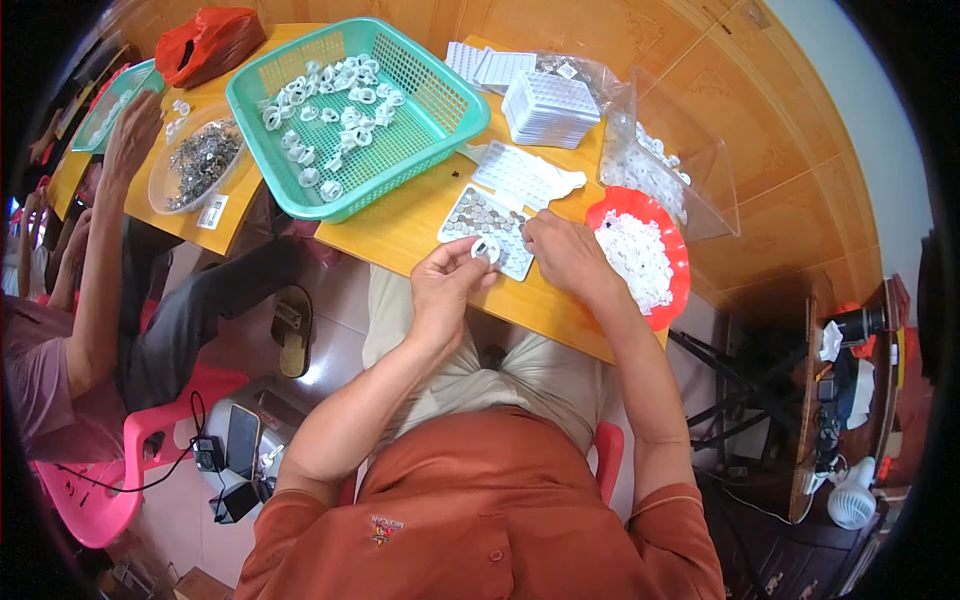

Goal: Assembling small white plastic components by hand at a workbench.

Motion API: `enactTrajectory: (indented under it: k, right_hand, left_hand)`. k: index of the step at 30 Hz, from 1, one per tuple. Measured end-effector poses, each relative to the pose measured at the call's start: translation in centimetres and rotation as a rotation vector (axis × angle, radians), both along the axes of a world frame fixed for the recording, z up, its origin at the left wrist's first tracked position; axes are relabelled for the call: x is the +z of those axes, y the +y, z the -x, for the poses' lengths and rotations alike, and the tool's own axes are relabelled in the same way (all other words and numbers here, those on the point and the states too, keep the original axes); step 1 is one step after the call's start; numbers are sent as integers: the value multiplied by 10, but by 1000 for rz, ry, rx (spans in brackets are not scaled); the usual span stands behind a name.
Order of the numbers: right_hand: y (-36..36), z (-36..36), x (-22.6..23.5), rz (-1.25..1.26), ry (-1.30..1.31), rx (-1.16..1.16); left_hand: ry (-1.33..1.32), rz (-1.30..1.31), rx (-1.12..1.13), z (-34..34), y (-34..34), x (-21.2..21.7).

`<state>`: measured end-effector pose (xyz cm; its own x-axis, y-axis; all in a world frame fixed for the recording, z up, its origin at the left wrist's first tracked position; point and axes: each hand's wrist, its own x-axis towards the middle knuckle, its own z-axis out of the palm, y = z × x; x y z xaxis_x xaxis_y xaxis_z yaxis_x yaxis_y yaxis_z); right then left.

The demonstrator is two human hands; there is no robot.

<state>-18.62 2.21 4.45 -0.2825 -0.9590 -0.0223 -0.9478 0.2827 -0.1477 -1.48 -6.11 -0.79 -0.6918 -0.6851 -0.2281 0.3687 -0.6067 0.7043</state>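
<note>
My left hand (443, 290) pinches a small round white plastic part (487, 249) with a dark middle, held over the near edge of a white tray (514, 266). Small round metal-coloured discs (478, 214) lie spread across that tray. At its right side my right hand (568, 256) has its fingers drawn together; whatever is between the fingertips is hidden. Just right of this hand stands a red scalloped dish (679, 262) heaped with small white pieces (633, 258). Behind the tray lies another white moulded tray (527, 176).
A green basket (425, 155) holds several white ring-shaped parts. Stacked white trays (551, 108) and a clear bin (712, 190) of white parts stand farther back. At left, a co-worker's arm (100, 260) reaches toward another green basket (95, 135), near a tub of metal pieces (200, 160).
</note>
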Motion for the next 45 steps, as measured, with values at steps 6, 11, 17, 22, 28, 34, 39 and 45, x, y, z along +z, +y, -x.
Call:
enactTrajectory:
  k: [6, 11, 17, 22, 28, 34, 39, 45]
  right_hand:
    - [10, -9, -3, 264, -158, 42]
    - [13, -24, -1, 352, -567, -154]
    - [19, -35, -8, 359, -956, -192]
    - [19, -43, -11, 439, -1120, -236]
    - [14, -48, -15, 557, -709, -149]
    - [10, -54, -14, 640, -430, 2]
    - [7, -58, -13, 691, -293, 80]
    - [7, -64, -11, 606, -70, 140]
  left_hand:
    - [-12, 2, 12, 1, 2, 3]
    - [-6, 15, 1, 1, 3, 2]
    - [-13, -17, 27, 4, 6, 1]
    - [-24, 12, 7, 3, 6, 0]
    - [-32, 26, -8, 2, 7, 3]
    - [-39, 19, 7, 3, 8, 3]
    - [-72, 77, 19, 4, 10, 1]
    - [-110, 116, 42, 3, 14, 0]
